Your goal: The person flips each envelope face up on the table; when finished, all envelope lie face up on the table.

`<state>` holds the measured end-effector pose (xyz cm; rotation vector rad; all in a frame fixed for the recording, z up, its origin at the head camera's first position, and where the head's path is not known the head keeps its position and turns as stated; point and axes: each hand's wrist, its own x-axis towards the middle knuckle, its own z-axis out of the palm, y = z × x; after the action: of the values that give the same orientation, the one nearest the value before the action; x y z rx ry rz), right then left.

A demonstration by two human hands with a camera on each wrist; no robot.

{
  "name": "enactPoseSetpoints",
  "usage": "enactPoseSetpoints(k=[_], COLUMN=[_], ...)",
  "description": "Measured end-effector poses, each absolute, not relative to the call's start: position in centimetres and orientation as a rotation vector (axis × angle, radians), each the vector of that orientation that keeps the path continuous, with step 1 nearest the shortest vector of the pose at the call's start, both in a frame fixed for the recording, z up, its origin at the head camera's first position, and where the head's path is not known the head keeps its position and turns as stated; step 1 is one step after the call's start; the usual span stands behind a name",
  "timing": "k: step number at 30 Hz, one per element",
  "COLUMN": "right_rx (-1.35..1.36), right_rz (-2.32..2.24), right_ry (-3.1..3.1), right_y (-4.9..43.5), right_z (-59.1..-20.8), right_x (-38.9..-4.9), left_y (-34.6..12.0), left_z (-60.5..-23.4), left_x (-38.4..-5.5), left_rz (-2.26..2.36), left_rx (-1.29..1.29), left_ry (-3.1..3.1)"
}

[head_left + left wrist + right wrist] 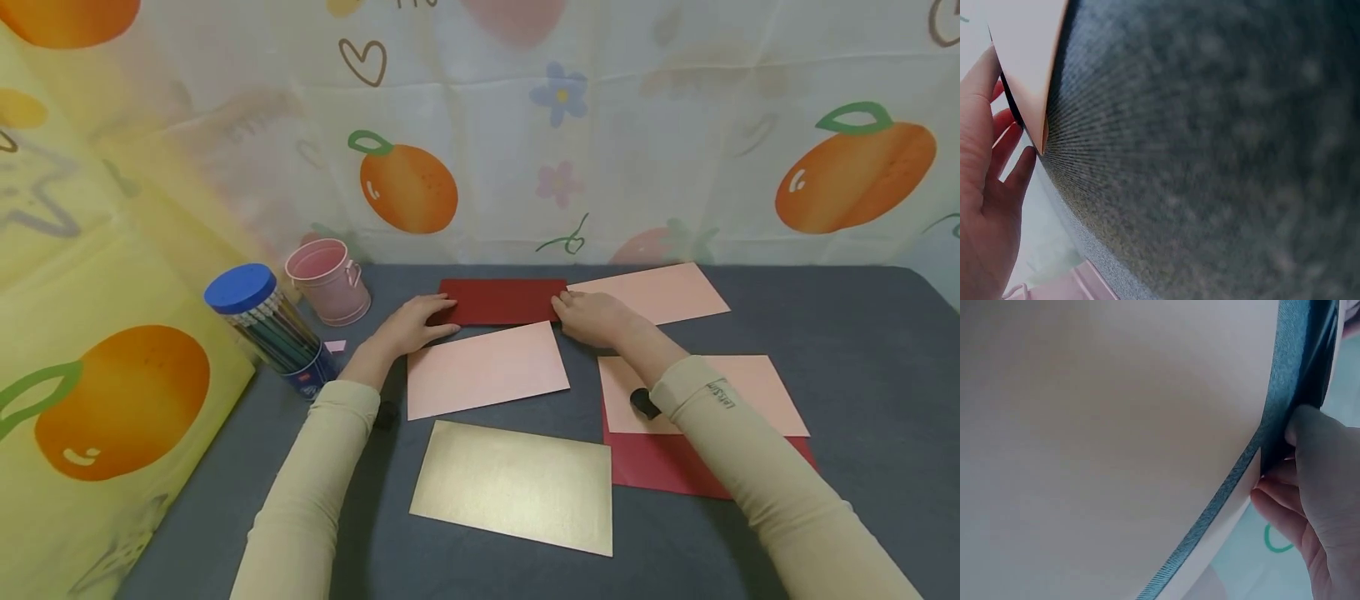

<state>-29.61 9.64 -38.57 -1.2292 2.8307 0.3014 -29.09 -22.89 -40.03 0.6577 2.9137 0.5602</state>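
Observation:
A dark red paper rectangle (502, 302) lies flat toward the back of the table in the head view. My left hand (411, 325) is at its left end, fingertips on the edge and the thumb apart near its front corner. The left hand (988, 162) shows loosely bent fingers in the left wrist view. At the opposite end my right hand (596, 318) pinches the right edge with bunched fingers. In the right wrist view the right hand (1319, 487) has thumb and fingertips close together at the dark edge. A pale pink sheet (487, 371) lies just in front of the red one.
A gold sheet (517, 487) lies at the front. Another pink sheet (652, 292) is at back right. Under my right forearm, a pink sheet (735, 392) overlaps a red sheet (645, 462). A pencil tub (273, 329) and pink bucket (330, 283) stand at left, before the printed curtain.

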Motion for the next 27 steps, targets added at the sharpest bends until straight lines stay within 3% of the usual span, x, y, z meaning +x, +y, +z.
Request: enactPoseSetpoints(k=[27], right_rx=[-1.1], right_rz=[-0.449], right_ry=[3.065], right_y=[11.2], right_z=[-38.4], right_x=[-30.0], left_y=[-23.1], left_z=[-39.4], left_x=[-28.6], left_rz=[1.075], left_rx=[0.517], left_ry=[3.11])
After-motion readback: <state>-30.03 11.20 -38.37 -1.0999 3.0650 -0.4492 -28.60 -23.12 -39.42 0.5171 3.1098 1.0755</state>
